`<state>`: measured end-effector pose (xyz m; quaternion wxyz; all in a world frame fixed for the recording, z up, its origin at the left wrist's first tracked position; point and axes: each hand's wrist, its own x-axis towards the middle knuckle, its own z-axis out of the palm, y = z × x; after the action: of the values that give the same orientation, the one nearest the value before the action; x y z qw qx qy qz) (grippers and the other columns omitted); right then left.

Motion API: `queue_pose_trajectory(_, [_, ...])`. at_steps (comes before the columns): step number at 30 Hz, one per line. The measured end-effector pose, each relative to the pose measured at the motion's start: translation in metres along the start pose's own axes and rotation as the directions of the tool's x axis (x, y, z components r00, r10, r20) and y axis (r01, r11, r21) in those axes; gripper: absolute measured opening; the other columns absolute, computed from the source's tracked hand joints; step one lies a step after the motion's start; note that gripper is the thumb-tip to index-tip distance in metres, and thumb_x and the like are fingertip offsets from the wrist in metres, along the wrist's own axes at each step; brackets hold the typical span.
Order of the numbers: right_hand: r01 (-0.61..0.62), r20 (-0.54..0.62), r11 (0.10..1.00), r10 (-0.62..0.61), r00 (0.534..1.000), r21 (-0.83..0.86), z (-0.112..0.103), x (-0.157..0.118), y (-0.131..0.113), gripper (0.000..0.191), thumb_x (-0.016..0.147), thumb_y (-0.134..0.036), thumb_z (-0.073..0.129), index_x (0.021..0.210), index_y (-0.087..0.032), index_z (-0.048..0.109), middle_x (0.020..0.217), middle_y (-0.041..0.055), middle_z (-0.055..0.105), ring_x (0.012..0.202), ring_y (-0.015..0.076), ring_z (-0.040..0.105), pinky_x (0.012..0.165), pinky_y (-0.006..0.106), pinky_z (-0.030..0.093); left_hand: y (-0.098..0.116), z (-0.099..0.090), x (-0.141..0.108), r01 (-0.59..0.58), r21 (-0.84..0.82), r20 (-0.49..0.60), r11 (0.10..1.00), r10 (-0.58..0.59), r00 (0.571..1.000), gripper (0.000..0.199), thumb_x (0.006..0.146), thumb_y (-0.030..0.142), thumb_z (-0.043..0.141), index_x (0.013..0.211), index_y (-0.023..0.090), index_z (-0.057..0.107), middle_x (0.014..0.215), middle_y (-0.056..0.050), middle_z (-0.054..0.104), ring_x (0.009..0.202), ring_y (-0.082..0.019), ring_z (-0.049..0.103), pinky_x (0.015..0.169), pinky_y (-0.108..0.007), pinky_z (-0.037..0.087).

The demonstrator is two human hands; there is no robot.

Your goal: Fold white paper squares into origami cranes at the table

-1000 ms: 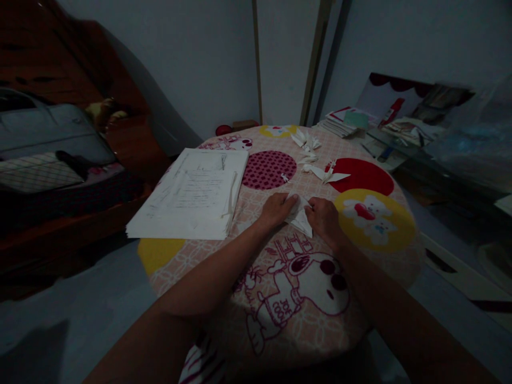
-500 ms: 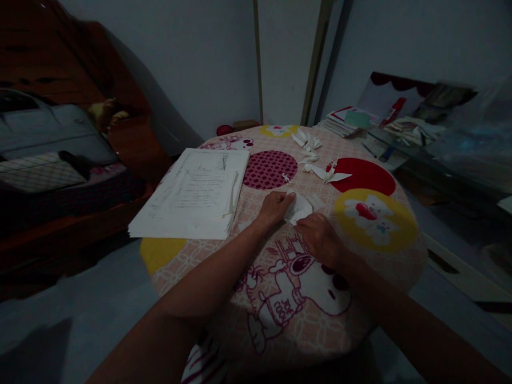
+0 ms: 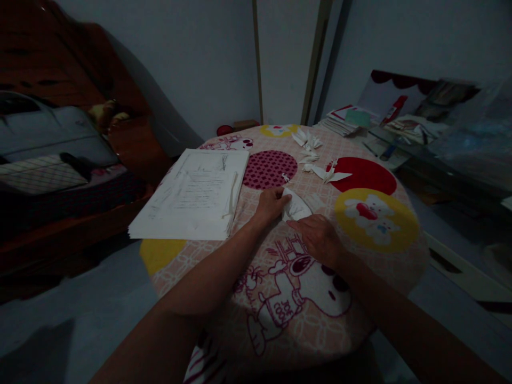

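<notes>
A small folded piece of white paper (image 3: 296,206) with faint writing lies between my hands, near the middle of the round table. My left hand (image 3: 272,205) pinches its left edge between thumb and fingers. On the near right side, my right hand (image 3: 319,234) rests against the paper, its index finger pointing left along the lower edge; whether it grips the paper is hard to see. Beyond my hands lie several folded white paper cranes (image 3: 328,173). To the left is a stack of white sheets (image 3: 196,192) with handwriting, a narrow paper strip (image 3: 232,197) on top.
A patterned cloth (image 3: 320,330) with cartoon figures covers the table. At right stands a glass shelf (image 3: 404,146) holding papers, a red bottle (image 3: 396,109) and plastic bags. A wooden bench (image 3: 132,144) at left bears a grey bag (image 3: 60,130).
My left hand has shifted slightly up and left on the paper. My right index finger has stretched further left along its lower edge, and more of the paper's written face shows.
</notes>
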<state>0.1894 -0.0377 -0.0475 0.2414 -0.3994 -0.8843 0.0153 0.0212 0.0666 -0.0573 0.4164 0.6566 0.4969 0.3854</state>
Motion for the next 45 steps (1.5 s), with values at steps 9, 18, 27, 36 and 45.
queue_pose_trajectory(9, [-0.033, -0.037, 0.999, 0.034, 0.999, 0.037, 0.01, 0.001, 0.007, 0.025, 0.089, -0.012, 0.048, 0.092, -0.015, 0.072, 0.083, 0.0094, 0.069, 0.081, 0.0221, 0.058, 0.078, 0.036, 0.042, 0.001, -0.003, 0.003, -0.105, -0.123, -0.006, 0.987, 0.105, 0.994, 0.029, 0.071, 0.014, 0.059, 0.099, 0.015, 0.066, 0.062, 0.004, 0.057, 0.054, -0.01, 0.049, 0.054, -0.021, 0.036])
queue_pose_trajectory(18, [-0.055, 0.008, 0.992, 0.056, 0.998, -0.11, 0.005, 0.007, -0.002, 0.023, 0.088, -0.012, 0.05, 0.09, -0.014, 0.073, 0.076, 0.0073, 0.067, 0.076, 0.0216, 0.055, 0.077, 0.036, 0.037, -0.003, -0.003, 0.013, -0.129, -0.18, 0.117, 0.975, 0.151, 0.982, 0.017, 0.072, 0.017, 0.063, 0.087, 0.012, 0.07, 0.077, -0.002, 0.067, 0.065, -0.012, 0.058, 0.061, -0.024, 0.045])
queue_pose_trajectory(27, [-0.065, -0.086, 0.985, 0.052, 0.995, -0.161, 0.001, 0.001, -0.008, 0.023, 0.091, -0.017, 0.051, 0.09, -0.016, 0.073, 0.072, 0.0064, 0.068, 0.075, 0.0223, 0.054, 0.074, 0.036, 0.037, 0.003, -0.003, 0.006, -0.146, 0.151, 0.007, 0.978, 0.147, 0.989, 0.016, 0.077, 0.019, 0.061, 0.087, 0.013, 0.072, 0.077, -0.003, 0.068, 0.068, -0.014, 0.058, 0.064, -0.025, 0.045])
queue_pose_trajectory(36, [-0.614, -0.178, 0.781, 0.624, 0.761, 0.115, 0.0, 0.02, 0.024, 0.016, 0.081, -0.027, 0.064, 0.09, -0.016, 0.071, 0.088, 0.0093, 0.073, 0.082, 0.0226, 0.064, 0.076, 0.033, 0.047, 0.009, 0.0, 0.0, -0.177, 0.353, -0.028, 0.919, 0.2, 0.979, 0.019, 0.082, 0.02, 0.058, 0.093, 0.014, 0.072, 0.082, -0.005, 0.07, 0.074, -0.017, 0.06, 0.072, -0.029, 0.046])
queue_pose_trajectory(45, [-0.692, 0.038, 0.712, 0.699, 0.714, -0.119, -0.005, 0.043, 0.033, 0.017, 0.081, -0.024, 0.057, 0.088, -0.02, 0.072, 0.086, 0.0065, 0.075, 0.081, 0.0203, 0.067, 0.067, 0.028, 0.043, 0.014, 0.005, -0.011, -0.161, 0.462, -0.077, 0.872, 0.22, 0.972, 0.02, 0.086, 0.024, 0.057, 0.099, 0.018, 0.07, 0.089, -0.005, 0.072, 0.081, -0.019, 0.063, 0.078, -0.03, 0.046])
